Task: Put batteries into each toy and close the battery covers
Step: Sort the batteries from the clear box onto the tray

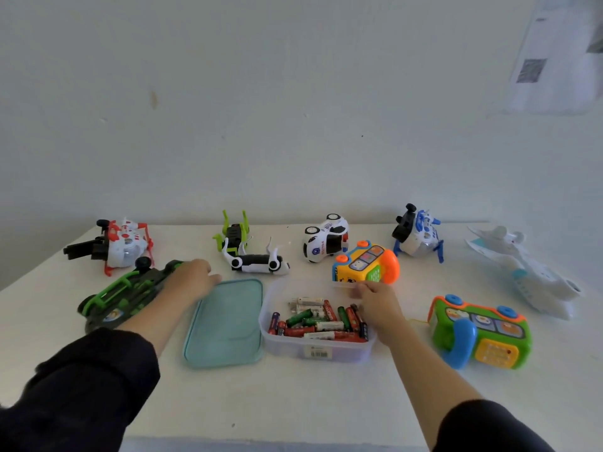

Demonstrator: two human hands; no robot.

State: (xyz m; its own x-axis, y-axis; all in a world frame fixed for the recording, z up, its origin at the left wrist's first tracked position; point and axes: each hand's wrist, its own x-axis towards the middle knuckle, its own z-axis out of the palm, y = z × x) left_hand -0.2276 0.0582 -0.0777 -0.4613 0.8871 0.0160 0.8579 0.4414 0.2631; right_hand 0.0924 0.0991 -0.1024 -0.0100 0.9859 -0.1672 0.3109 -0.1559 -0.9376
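Batteries (318, 319), small smooth cylinders in clear plastic tub (326, 352) near desk front edge: light, rigid, roll-prone; pinch mid-barrel. Right hand (378, 303) fingers curled at tub rim, pinch unclear; left hand (192, 278) fingers together on green-black toy car (127, 293).

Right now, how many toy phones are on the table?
2. The yellow phone lies behind the battery box; the green phone lies right of the box. None seems hidden.
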